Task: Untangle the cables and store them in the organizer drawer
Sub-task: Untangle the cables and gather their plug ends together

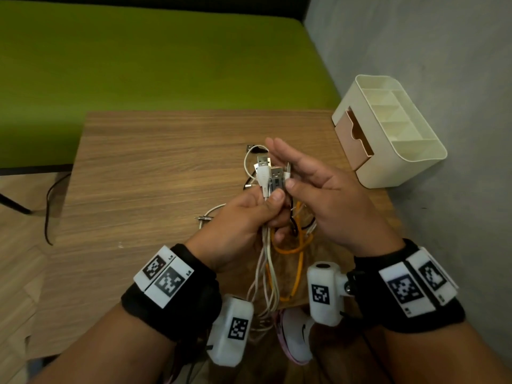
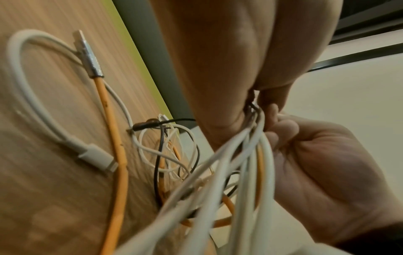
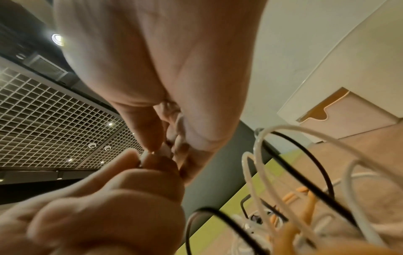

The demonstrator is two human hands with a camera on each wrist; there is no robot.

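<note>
My left hand (image 1: 243, 220) grips a bundle of white cables (image 1: 267, 261) upright over the wooden table (image 1: 152, 167), with the USB plugs (image 1: 270, 174) sticking up above its thumb. My right hand (image 1: 318, 189) holds its fingers straight behind the plugs, and its thumb pinches a small plug (image 1: 288, 169) against them. An orange cable (image 1: 293, 249) and thin black ones hang tangled below the hands. In the left wrist view a white cable (image 2: 32, 103) and the orange cable (image 2: 115, 155) trail on the table. The cream organizer (image 1: 415, 156) stands at the right, its pink drawer (image 1: 357, 139) partly pulled out.
A loose white loop (image 1: 249, 159) and a jack plug (image 1: 205, 217) lie on the table beyond and left of my hands. A green cushion (image 1: 138, 65) lies behind the table and a grey wall (image 1: 443, 51) on the right. A shoe (image 1: 296, 336) shows below the near edge.
</note>
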